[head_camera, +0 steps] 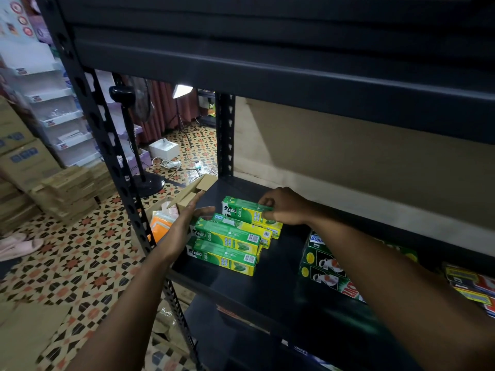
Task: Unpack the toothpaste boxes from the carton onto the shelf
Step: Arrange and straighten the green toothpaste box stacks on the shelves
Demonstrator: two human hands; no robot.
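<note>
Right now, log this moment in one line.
step: shelving | right grip: holds rear toothpaste box | left grip: open, flat against front stack | carton: left of shelf

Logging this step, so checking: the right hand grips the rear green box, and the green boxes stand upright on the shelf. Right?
Not quite. The green boxes lie flat, not upright, as the head view shows. The rest holds: the right hand grips the rear green box, and they are on the shelf.
</note>
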